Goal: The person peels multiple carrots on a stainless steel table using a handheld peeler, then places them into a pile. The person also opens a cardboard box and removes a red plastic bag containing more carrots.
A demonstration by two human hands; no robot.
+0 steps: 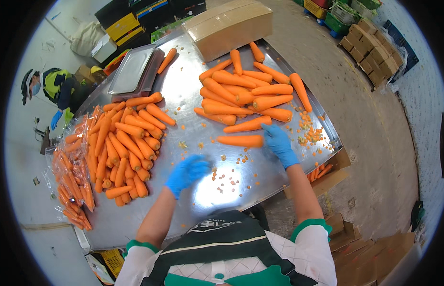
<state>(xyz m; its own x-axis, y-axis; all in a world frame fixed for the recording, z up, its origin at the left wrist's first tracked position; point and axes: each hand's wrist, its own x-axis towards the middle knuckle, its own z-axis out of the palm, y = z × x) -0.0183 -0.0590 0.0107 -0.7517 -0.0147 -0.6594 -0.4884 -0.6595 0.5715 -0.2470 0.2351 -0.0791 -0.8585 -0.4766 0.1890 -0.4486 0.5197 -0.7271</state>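
Note:
My left hand, in a blue glove, is blurred above the steel table, its fingers apart with nothing in them. At the right, my right hand, also gloved, touches the thick end of a carrot that looks blurred. Whether its fingers close on that carrot cannot be told. Just above lies another carrot, below a pile of carrots. A larger pile of carrots lies at the left, beside clear plastic bags of carrots. Cut carrot ends are scattered at the right and between my hands.
A cardboard box stands on the table's far edge. Left of it is a metal tray on a weighing scale or container. A person in a yellow vest is beyond the left edge. An open carton of carrots sits below the right edge.

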